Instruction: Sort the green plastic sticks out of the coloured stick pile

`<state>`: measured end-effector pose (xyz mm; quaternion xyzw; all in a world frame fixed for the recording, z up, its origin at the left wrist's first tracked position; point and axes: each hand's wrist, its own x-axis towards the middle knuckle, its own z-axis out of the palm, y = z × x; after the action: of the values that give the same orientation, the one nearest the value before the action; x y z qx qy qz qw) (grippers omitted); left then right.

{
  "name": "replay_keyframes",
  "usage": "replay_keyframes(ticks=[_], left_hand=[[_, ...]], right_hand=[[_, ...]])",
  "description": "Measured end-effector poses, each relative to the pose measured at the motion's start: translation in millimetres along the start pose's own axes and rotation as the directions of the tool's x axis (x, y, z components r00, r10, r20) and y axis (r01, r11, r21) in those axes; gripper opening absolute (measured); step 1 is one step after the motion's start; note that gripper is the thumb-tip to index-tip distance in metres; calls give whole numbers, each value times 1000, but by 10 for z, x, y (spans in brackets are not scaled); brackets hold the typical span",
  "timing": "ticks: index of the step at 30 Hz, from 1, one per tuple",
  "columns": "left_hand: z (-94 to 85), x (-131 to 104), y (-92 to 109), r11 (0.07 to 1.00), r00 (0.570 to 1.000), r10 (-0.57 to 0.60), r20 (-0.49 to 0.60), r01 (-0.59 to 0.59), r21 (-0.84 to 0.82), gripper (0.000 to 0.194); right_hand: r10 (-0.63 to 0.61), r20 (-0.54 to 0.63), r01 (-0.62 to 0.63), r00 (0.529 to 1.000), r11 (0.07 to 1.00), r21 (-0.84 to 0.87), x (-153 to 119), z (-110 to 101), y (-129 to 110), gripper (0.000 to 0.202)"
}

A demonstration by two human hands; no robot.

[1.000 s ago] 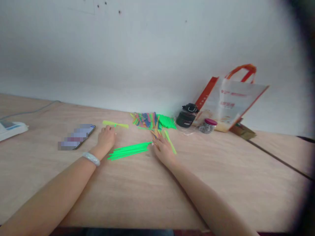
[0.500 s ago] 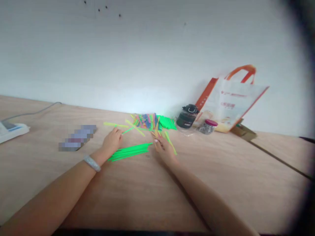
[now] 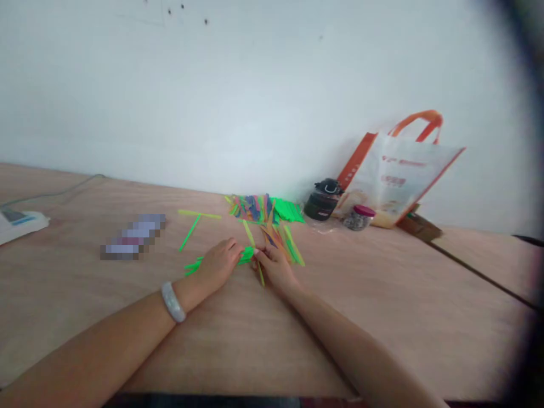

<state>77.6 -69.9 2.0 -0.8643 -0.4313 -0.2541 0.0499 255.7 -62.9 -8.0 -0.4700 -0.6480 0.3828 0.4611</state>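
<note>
My left hand (image 3: 221,262), with a pale bangle on its wrist, is closed on a bundle of green strips (image 3: 245,255). Beside it my right hand (image 3: 274,265) pinches a yellow strip (image 3: 262,275) near the bundle's right end. Left of the hands, a yellow strip (image 3: 199,214) lies above a slanted green strip (image 3: 190,232). Behind the right hand are orange and yellow-green strips (image 3: 294,245). Farther back lie a multicoloured pile (image 3: 251,208) and a block of green strips (image 3: 288,209).
A blurred-out flat object (image 3: 133,237) lies at the left, near a white device (image 3: 23,224) with a cable. At the right stand a black bottle (image 3: 323,201), a jar with a red lid (image 3: 359,217), a white bag (image 3: 408,175) and a brown box (image 3: 419,225).
My left hand has moved right and down from the slanted green strip onto the green bundle. My right hand has shifted slightly left and down and now holds a yellow strip.
</note>
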Motion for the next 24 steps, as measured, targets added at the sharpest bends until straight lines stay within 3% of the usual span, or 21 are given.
replay_keyframes(ticks=[7, 12, 18, 21, 24], left_hand=[[47, -17, 15, 995, 999, 41, -2, -40, 86, 15], [36, 5, 59, 996, 1000, 23, 17, -25, 86, 18], [-47, 62, 111, 993, 995, -90, 30, 92, -79, 23], [-69, 47, 82, 976, 988, -154, 35, 157, -151, 24], [-37, 16, 40, 978, 988, -150, 43, 154, -137, 25]], right_hand=[[141, 148, -165, 979, 973, 163, -35, 57, -48, 25], [117, 74, -126, 990, 984, 129, -27, 58, -23, 21], [-29, 45, 29, 999, 1000, -2, 64, -10, -18, 22], [-73, -99, 61, 992, 992, -114, 174, -219, 25, 25], [-133, -375, 21, 917, 957, -289, 303, -577, 128, 30]])
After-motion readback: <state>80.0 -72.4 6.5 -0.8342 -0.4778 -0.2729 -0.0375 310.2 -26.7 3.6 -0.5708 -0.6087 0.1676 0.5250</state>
